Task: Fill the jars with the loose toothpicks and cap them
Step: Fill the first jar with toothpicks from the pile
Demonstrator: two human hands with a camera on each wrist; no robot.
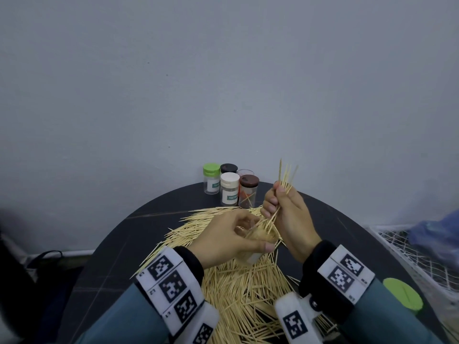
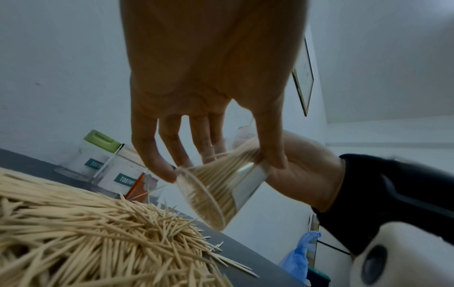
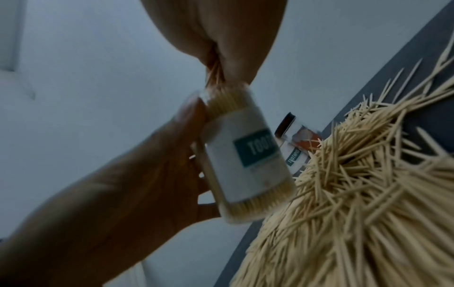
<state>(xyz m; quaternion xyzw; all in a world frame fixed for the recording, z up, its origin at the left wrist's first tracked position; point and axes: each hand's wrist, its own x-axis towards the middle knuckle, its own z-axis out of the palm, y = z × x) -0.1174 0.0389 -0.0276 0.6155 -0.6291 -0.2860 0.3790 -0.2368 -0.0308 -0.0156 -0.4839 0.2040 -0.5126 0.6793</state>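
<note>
my left hand (image 1: 224, 238) grips an open clear jar (image 3: 248, 155), tilted above the heap of loose toothpicks (image 1: 238, 281) on the dark bench (image 1: 154, 219); it is already packed with toothpicks. my right hand (image 1: 288, 214) pinches a small bundle of toothpicks (image 1: 285, 180), lower ends at the jar's mouth. four capped jars (image 1: 229, 188) stand at the bench's far edge, and a green cap (image 1: 403, 295) lies near my right wrist.
</note>
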